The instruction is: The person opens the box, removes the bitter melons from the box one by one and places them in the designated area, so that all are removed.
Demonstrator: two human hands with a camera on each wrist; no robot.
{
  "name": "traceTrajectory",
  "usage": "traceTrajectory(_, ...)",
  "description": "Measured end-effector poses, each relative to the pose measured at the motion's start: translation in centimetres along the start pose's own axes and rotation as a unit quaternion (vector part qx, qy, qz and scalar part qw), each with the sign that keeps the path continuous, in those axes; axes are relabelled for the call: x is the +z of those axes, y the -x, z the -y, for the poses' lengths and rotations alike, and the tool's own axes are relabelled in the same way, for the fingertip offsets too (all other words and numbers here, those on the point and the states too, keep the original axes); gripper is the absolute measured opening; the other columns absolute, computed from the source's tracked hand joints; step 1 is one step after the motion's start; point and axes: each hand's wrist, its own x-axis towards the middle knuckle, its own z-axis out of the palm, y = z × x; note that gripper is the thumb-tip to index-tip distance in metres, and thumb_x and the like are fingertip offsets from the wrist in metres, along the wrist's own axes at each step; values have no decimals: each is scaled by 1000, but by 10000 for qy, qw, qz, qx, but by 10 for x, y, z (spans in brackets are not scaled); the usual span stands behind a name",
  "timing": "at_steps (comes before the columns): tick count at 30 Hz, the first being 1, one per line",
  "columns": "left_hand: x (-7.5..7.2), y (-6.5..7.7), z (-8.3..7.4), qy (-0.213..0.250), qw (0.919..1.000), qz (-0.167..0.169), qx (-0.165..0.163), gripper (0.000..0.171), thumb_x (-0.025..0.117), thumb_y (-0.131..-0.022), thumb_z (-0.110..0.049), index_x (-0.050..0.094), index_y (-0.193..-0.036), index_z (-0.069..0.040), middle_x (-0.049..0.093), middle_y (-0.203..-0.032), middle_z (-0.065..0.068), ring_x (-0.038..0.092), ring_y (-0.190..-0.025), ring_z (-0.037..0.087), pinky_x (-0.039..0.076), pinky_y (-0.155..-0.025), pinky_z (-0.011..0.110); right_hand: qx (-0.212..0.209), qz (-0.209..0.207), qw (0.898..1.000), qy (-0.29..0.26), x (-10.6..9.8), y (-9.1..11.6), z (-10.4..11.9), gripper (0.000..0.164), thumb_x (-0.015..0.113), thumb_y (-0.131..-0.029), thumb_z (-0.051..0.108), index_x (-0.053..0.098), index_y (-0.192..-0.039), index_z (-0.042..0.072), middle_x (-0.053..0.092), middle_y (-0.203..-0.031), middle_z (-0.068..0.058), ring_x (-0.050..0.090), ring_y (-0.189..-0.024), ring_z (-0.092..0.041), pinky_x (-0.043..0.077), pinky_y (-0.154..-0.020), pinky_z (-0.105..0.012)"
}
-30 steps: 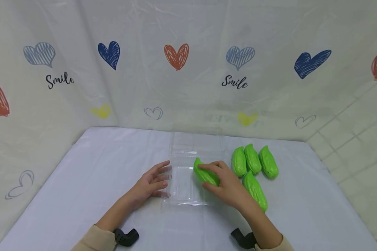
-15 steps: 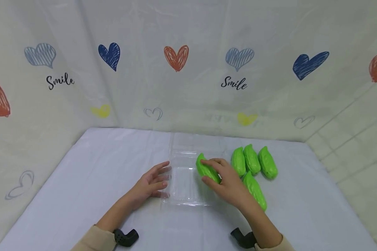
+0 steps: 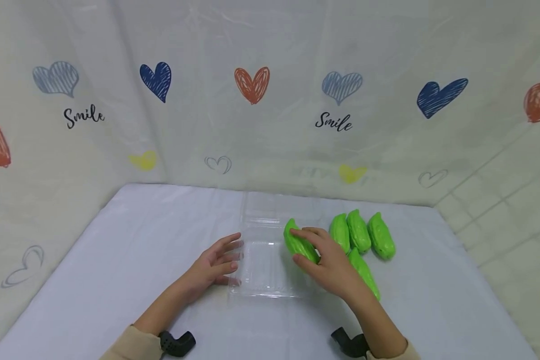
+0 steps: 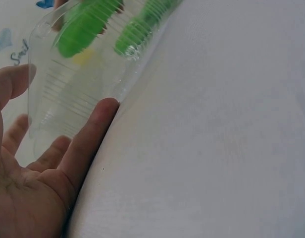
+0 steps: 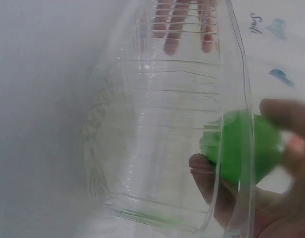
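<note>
My right hand (image 3: 328,262) grips a glossy green bitter melon (image 3: 297,243), ridged and pointed at one end. It holds the melon over the right side of a clear plastic clamshell box (image 3: 258,270), whose lid (image 3: 279,207) is folded back. In the right wrist view, fingers and thumb wrap round the melon (image 5: 239,148), partly behind the clear wall. My left hand (image 3: 213,267) rests at the box's left side, fingers spread and loosely straight. The left wrist view shows the left hand's fingertips (image 4: 109,103) at the box wall; contact is hard to confirm.
Several more green bitter melons lie right of the box: three in a back row, including one at the far right (image 3: 381,236), and one nearer (image 3: 364,275), partly behind the right forearm. A white cloth (image 3: 162,215) covers the table. A printed curtain (image 3: 270,125) stands behind.
The right hand has shifted the melon slightly right and away from me, with its tip raised. The box's lid has sunk a little further back. The left hand stays almost still.
</note>
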Motion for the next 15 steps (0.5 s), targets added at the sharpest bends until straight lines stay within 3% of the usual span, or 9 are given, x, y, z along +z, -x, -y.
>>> traceTrajectory(15,1,1,-2,-39,9999,-70,-81,70,59,-99,-8,26,-158,-26,26,-163,6,32,-146,37,57,-90,46,-25,-194,9998,-72,-19,1,-5,50,72,-92,23,58,-140,25,55,-140,-6,55,-126,-30,53,-90,-48)
